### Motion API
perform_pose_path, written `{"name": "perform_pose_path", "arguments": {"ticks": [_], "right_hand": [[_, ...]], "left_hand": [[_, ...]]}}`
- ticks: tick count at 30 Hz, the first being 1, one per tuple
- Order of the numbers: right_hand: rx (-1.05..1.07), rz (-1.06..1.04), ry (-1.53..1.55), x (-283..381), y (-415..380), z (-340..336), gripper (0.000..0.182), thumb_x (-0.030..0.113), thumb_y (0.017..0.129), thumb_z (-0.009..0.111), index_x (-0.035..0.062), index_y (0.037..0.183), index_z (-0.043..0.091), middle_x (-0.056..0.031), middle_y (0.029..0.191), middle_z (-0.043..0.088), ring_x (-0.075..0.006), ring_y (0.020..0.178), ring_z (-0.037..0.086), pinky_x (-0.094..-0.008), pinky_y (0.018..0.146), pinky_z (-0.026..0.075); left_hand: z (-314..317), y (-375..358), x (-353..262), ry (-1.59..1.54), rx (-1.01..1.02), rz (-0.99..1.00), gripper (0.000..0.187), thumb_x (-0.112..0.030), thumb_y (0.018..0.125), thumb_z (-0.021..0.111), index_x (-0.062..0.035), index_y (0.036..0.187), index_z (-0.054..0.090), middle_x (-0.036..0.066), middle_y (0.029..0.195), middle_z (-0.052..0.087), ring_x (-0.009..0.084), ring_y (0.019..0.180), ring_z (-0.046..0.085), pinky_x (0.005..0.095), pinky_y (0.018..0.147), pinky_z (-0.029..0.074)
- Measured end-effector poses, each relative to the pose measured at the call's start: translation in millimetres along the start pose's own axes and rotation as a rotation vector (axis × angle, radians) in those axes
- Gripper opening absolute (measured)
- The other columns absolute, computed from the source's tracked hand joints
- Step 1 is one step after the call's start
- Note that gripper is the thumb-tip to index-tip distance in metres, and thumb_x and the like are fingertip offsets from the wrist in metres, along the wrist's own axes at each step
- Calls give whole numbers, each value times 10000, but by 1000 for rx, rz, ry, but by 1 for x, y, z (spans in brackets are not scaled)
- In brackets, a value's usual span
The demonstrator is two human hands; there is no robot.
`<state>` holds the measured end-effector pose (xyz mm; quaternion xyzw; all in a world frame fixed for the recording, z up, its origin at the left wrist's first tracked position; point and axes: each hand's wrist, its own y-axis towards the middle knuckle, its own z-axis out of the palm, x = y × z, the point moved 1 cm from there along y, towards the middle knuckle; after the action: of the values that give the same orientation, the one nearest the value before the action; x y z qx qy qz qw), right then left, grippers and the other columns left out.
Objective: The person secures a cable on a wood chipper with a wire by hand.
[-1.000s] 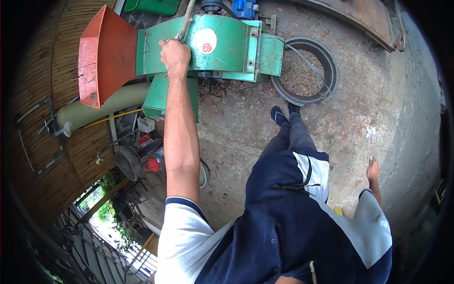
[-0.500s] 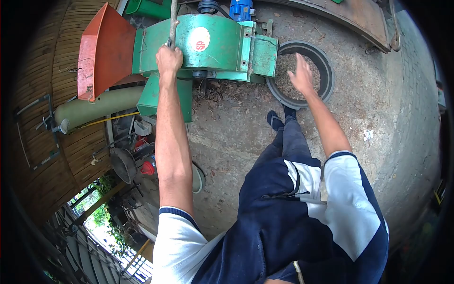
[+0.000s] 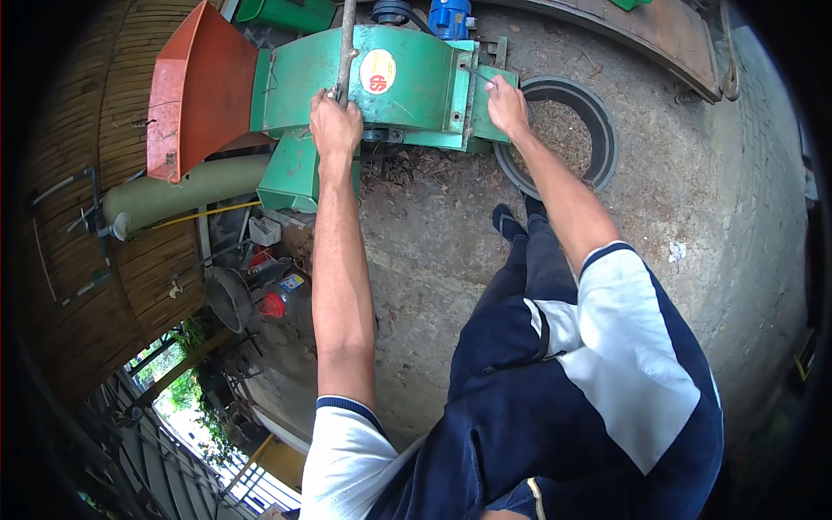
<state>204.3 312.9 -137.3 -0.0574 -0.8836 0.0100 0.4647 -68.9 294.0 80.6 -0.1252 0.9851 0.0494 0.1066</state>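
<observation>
Right hand [image 3: 507,106] has moved from above your black ring [image 3: 608,130] to the green chute [image 3: 482,117]; fingers bent, cannot tell if gripping. Your left hand [image 3: 336,123] closed round the stick [image 3: 347,39], which crosses the green housing [image 3: 299,82] beside the round label [image 3: 378,71]. Ring on floor [image 3: 433,260].

- Rough, workshop-like space: stained concrete floor [image 3: 433,269] below the left hand's [image 3: 336,126] fingers [image 3: 322,100].
- Large green machine [image 3: 303,78] beneath those fingers, its orange hopper [image 3: 208,95] to their left.
- Blue motor [image 3: 450,19] and belt pulley [image 3: 392,11] beyond them.
- Slatted, bamboo-like wall [image 3: 143,295] far left of them.
</observation>
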Motion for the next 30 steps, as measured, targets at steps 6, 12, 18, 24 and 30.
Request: {"name": "perform_pose_path", "arguments": {"ticks": [6,12,18,24,30], "right_hand": [[388,-134,265,69,-206,-99,261,275,1097,501,30,1021,549,-246,679,603,-461,672,655,-537,595,433],[302,653,-571,-138,-320,-244,510,245,967,719,38,1406,562,-275,1309,648,-438,1321,571,-524,1080,466],[-9,-159,-646,187,-261,-418,390,84,886,735,27,1257,629,-177,1124,618,-361,1105,611,-475,979,477],[176,-434,-472,388,-301,-436,322,302,725,914,185,961,728,10,654,493,-140,548,449,-299,566,396],[203,-588,-469,362,-337,-483,342,343,648,913,252,934,750,7,725,537,-148,522,452,-326,526,386]], "left_hand": [[-5,9,2,-79,7,-37,433,-172,891,667,142,1189,658,337,1331,610,476,1206,627,504,1062,486],[-32,-9,-36,-85,33,-35,377,-171,886,675,110,1137,703,331,1208,672,475,1114,673,532,986,525],[-49,-11,-83,-243,407,33,301,-215,937,648,52,1053,723,237,855,746,396,885,752,487,821,560],[-61,-44,-119,-334,476,169,309,-269,966,655,25,1014,741,159,754,718,289,753,724,437,768,547],[-75,-89,-99,-514,472,64,328,-285,984,665,24,1039,759,107,675,662,196,676,662,405,677,518]]}}
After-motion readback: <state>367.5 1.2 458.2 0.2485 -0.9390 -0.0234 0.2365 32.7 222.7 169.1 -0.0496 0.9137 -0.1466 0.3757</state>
